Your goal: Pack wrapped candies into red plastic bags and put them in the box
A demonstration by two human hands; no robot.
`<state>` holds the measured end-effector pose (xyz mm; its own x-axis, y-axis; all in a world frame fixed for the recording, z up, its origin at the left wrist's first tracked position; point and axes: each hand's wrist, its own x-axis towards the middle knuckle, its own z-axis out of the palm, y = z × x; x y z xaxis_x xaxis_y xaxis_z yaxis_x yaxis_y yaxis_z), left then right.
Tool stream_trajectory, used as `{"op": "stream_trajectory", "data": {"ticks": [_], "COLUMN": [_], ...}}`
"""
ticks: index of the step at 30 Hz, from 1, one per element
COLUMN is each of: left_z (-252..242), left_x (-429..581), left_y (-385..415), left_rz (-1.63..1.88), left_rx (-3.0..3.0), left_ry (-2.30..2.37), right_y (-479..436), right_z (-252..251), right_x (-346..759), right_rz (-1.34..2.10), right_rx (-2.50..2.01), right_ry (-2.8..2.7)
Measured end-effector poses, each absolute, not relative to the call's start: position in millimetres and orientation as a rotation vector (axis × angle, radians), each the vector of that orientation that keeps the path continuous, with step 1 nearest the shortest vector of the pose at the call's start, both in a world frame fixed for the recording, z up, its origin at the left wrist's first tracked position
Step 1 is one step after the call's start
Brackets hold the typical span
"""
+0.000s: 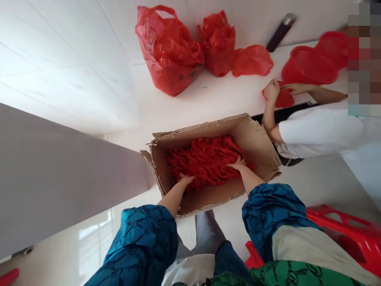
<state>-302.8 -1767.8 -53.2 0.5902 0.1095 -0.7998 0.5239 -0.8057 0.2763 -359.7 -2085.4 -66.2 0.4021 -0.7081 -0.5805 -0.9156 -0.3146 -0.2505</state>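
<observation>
As strands (208, 159) look soft and light, scooping is advised near the box's (258, 145) ends, right hand (238, 163) spread, visibly empty, grip of left hand (186, 180) unclear.

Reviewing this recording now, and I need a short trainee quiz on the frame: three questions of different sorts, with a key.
1. True or false: the camera wearer's left hand and right hand are both inside the cardboard box.
2. Which things lie heaped in that box? (a) green bottles (b) red strands (c) white cups
3. Fill in the colour: the co-worker's sleeve is ____.

Key: 1. True. 2. b. 3. White.
</observation>
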Motion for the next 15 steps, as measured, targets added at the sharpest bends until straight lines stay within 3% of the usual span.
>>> {"op": "stream_trajectory", "data": {"ticks": [7, 15], "left_z": [-128, -186], "left_x": [-330, -343], "left_y": [-1779, -1820], "left_rz": [-1.246, -1.086], "left_rx": [2.446, 2.553], "left_ry": [0.856, 0.859], "right_y": [-2066, -1983], "right_z": [-141, -200], "right_x": [-359, -358], "right_rz": [0.970, 1.061], "right_rx": [-2.062, -2.254], "right_ry": [1.194, 1.225]}}
